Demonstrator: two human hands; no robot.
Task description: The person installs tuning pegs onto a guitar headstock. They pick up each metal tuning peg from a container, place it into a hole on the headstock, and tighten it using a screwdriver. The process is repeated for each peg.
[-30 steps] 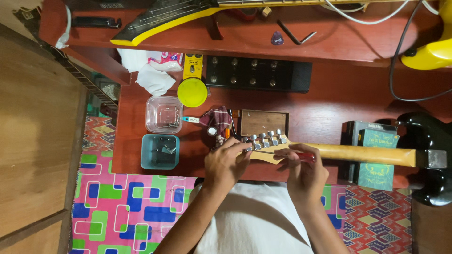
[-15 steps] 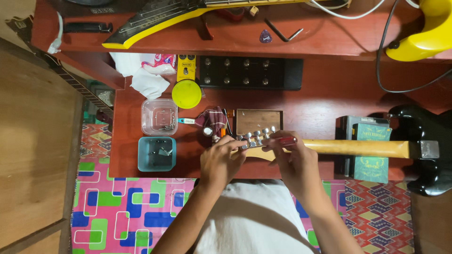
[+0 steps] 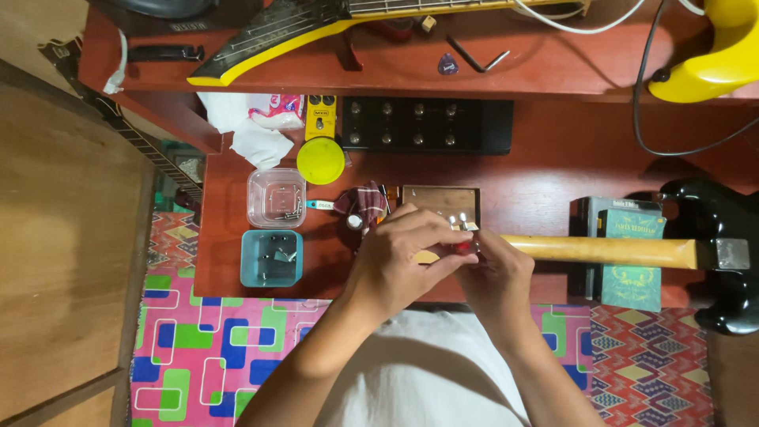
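Your left hand [image 3: 399,257]: shifted right since earlier frame, now covering guitar headstock [image 3: 462,229], grip closed over tuning pegs. Your right hand [image 3: 494,273]: moved in close, fingers pinched at same pegs. Guitar neck [image 3: 601,251] unchanged across red worktop [image 3: 538,178]. Teal tray [image 3: 271,258] and clear tub [image 3: 276,198] unmoved at left.

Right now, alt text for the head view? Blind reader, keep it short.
Seen from above, a person's left hand and right hand meet at the headstock of a black electric guitar whose neck lies across a red wooden desk. Left of the hands sit a clear box, a teal box and a yellow lid.
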